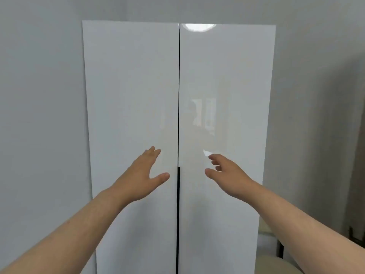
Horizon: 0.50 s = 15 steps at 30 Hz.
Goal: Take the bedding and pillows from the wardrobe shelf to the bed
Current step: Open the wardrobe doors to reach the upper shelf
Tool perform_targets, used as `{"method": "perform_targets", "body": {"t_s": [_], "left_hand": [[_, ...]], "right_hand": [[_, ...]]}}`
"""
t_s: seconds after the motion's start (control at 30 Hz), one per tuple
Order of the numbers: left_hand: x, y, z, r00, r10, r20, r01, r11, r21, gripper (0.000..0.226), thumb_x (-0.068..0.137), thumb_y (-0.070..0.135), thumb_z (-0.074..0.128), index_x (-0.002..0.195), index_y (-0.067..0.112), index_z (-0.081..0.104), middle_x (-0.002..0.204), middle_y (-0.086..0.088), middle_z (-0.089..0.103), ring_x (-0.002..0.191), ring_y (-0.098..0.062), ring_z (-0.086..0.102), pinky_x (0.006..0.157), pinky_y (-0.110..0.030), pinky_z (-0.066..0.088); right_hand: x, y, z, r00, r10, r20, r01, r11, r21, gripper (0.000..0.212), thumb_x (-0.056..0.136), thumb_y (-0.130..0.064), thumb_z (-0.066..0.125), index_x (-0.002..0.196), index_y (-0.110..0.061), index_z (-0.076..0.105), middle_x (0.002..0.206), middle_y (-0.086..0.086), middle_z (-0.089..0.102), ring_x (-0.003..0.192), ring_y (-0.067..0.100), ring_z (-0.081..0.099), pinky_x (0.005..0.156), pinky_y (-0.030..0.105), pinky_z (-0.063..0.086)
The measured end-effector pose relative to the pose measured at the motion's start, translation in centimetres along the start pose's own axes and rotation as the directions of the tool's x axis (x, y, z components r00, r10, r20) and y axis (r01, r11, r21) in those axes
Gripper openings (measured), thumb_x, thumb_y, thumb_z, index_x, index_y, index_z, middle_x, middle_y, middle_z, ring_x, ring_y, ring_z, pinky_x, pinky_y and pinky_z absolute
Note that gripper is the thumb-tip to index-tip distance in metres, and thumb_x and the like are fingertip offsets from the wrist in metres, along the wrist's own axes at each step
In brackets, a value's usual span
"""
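A: Wardrobe point(138, 95) shut; bedding and pillows out of sight, presumably behind the doors. Left hand point(146, 173) spread open at 7 o'clock of the centre seam point(179, 115), right hand point(227, 173) loosely open at 5 o'clock, both empty.

B: Expect soft, light, bulky loads (likely floppy). Scoop from underneath, hug against chest.

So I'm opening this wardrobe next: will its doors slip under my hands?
Probably. The left door and right door look glossy, mirroring the room, with no knobs visible. They seem stiff flat panels; pulling at the dark centre gap likely grips better.
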<state>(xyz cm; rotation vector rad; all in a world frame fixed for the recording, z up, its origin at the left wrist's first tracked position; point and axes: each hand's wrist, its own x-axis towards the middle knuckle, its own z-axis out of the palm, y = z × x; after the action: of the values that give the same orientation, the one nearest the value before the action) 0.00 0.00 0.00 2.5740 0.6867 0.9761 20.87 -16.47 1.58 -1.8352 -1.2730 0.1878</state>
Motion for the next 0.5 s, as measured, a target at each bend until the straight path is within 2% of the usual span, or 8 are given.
{"method": "perform_targets", "body": {"t_s": [0.17,0.27,0.3,0.4,0.43,0.5], "left_hand": [[3.6,-5.6,6.3,0.996,0.058,0.067,-0.076,0.951,0.301,0.091,0.089,0.055,0.052,0.153,0.028,-0.006,0.157,0.011,-0.022,0.146,-0.009,-0.017,0.117,-0.029,0.0],[7.6,-9.9,9.8,0.989,0.133,0.071,-0.151,0.871,0.467,0.097,0.087,0.056,0.053,0.152,0.022,-0.012,0.154,0.001,-0.027,0.145,-0.018,-0.021,0.119,-0.037,-0.003],[8.9,-11.2,10.8,0.983,0.172,0.064,-0.181,0.839,0.513,0.1,0.085,0.057,0.056,0.153,0.02,-0.007,0.156,-0.003,-0.021,0.146,-0.022,-0.016,0.12,-0.042,0.002],[12.6,-14.4,13.6,0.971,0.227,0.082,-0.229,0.758,0.61,0.109,0.067,0.058,0.074,0.15,0.013,0.018,0.158,-0.016,0.017,0.146,-0.034,0.016,0.114,-0.054,0.023],[13.8,-15.7,14.5,0.968,0.239,0.073,-0.231,0.747,0.623,0.111,0.064,0.058,0.076,0.149,0.011,0.022,0.157,-0.017,0.023,0.144,-0.035,0.018,0.114,-0.055,0.023],[15.3,-17.3,15.7,0.964,0.258,0.058,-0.236,0.738,0.632,0.112,0.062,0.057,0.077,0.148,0.01,0.024,0.157,-0.017,0.024,0.144,-0.035,0.015,0.113,-0.055,0.015]], "right_hand": [[5.7,4.0,6.0,0.991,0.116,0.07,-0.12,0.991,0.062,0.054,0.093,-0.028,0.053,0.146,-0.024,0.038,0.142,-0.005,0.045,0.125,0.013,0.047,0.101,0.036,0.045],[10.3,5.6,9.5,0.983,0.175,0.062,-0.181,0.975,0.126,0.055,0.094,-0.022,0.05,0.147,-0.022,0.036,0.143,-0.002,0.045,0.12,0.014,0.049,0.093,0.03,0.044],[11.8,6.1,10.6,0.98,0.193,0.059,-0.2,0.968,0.154,0.056,0.094,-0.02,0.049,0.148,-0.021,0.035,0.144,-0.001,0.045,0.119,0.014,0.049,0.09,0.028,0.042],[15.5,7.0,13.0,0.963,0.264,0.052,-0.269,0.933,0.24,0.051,0.092,-0.008,0.045,0.143,-0.015,0.042,0.134,0.007,0.052,0.117,0.022,0.053,0.09,0.029,0.046],[16.6,7.4,13.8,0.962,0.266,0.055,-0.271,0.925,0.267,0.044,0.091,-0.003,0.044,0.133,-0.012,0.05,0.124,0.009,0.057,0.111,0.024,0.058,0.088,0.029,0.049],[18.2,8.0,15.0,0.971,0.233,0.059,-0.24,0.919,0.314,0.035,0.087,0.003,0.043,0.111,-0.013,0.063,0.103,0.0,0.069,0.095,0.018,0.065,0.075,0.019,0.052]]}}
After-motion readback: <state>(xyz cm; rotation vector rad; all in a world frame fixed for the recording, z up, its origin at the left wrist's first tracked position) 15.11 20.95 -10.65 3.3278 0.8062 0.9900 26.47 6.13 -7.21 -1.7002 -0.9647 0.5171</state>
